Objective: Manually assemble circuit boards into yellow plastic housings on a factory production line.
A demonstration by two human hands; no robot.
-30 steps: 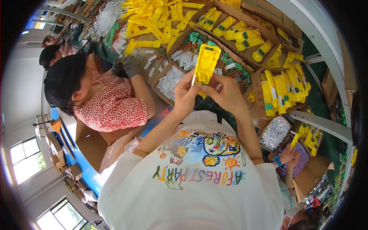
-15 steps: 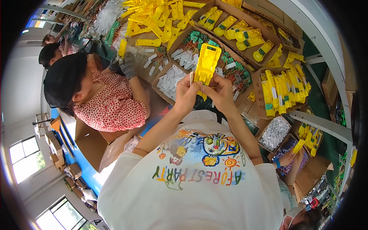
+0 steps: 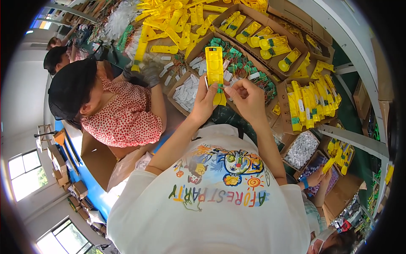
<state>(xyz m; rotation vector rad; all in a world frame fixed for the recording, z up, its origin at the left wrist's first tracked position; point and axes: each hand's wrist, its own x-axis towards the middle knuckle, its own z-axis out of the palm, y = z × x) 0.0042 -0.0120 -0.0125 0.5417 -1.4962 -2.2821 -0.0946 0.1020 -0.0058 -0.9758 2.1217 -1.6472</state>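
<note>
My left hand [image 3: 204,101] grips a long yellow plastic housing [image 3: 214,63], held upright in front of my chest with its hollow side showing. A small green circuit board [image 3: 220,88] sits in the lower part of the housing, beside my left thumb. The edge of a narrow white piece [image 3: 206,82] shows along the fingers of that hand. My right hand [image 3: 248,99] is just right of the housing, thumb and forefinger pinched together near the board. Whatever is between those fingertips is too small to make out; thin wires show close by.
Ahead is a box of white pieces and wired green boards [image 3: 253,75]. Boxes of yellow housings [image 3: 313,103] stand at the right, with loose yellow parts [image 3: 169,25] piled at the far left. A gloved co-worker [image 3: 122,106] works on my left; another person's hands [image 3: 315,178] are at lower right.
The housing has turned more upright and shifted slightly left and down. My right hand has let go of its lower end and moved right, exposing the green board.
</note>
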